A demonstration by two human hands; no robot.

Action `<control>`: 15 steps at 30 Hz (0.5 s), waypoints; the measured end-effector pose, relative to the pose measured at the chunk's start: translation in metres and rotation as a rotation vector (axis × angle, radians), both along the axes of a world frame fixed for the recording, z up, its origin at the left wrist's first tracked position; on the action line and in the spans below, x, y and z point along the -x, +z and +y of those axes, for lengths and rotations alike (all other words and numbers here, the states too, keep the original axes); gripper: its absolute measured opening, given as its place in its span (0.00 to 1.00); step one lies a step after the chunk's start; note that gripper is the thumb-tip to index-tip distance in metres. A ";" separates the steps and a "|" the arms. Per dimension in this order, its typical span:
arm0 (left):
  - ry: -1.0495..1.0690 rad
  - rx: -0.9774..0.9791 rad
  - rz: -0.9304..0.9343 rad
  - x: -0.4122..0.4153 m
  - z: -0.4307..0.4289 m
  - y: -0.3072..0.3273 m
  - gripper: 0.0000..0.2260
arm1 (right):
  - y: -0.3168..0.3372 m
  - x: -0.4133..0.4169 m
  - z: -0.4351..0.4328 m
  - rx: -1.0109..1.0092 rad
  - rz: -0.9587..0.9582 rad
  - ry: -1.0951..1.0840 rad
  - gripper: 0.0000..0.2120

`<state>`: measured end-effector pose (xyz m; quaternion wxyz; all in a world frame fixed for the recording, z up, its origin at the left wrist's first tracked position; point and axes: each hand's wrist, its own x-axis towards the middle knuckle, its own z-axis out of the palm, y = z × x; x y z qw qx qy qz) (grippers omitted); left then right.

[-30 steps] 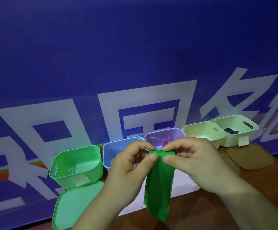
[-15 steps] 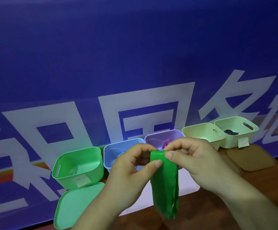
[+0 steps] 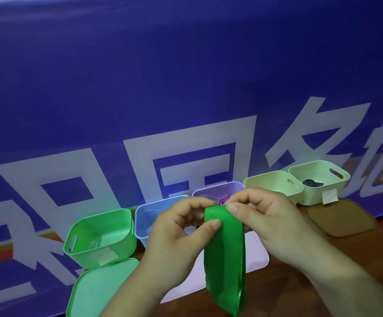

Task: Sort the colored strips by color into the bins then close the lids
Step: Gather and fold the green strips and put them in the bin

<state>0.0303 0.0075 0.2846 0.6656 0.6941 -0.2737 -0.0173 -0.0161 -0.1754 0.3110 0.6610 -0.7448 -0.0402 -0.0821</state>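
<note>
- Left hand [image 3: 176, 234] and right hand [image 3: 268, 216] both pinch top edge of green strip [image 3: 226, 255], each grip closed on it.
- Strip hangs folded, in front of purple bin [image 3: 218, 191].
- Green bin [image 3: 101, 236] left of strip, open, lid [image 3: 99, 291] lying before it on worktop [image 3: 300, 291].

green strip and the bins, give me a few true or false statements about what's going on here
1. Both hands, left hand and right hand, pinch the top of the glossy green strip. True.
2. The bright green plastic bin has its lid on. False: it is open; the green lid lies flat in front of it.
3. The rightmost pale green bin holds a dark item. True.
4. The green strip lies inside the lilac bin. False: it hangs from the hands.
5. A brown lid lies before the rightmost bin. True.
</note>
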 end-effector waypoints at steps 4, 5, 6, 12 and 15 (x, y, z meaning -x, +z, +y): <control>-0.004 0.033 0.028 0.002 -0.017 0.002 0.10 | -0.002 0.000 -0.017 -0.003 -0.051 -0.036 0.05; -0.006 0.046 0.044 0.002 -0.021 0.003 0.09 | -0.003 0.000 -0.022 -0.027 -0.055 -0.030 0.08; -0.002 0.054 0.057 0.002 -0.025 0.003 0.09 | -0.004 0.001 -0.026 -0.030 -0.062 -0.021 0.10; 0.034 0.115 0.112 0.005 -0.052 0.005 0.12 | -0.006 0.003 -0.048 0.017 -0.162 0.019 0.15; 0.042 0.159 0.136 0.008 -0.063 0.008 0.14 | -0.007 0.001 -0.059 0.011 -0.199 0.028 0.15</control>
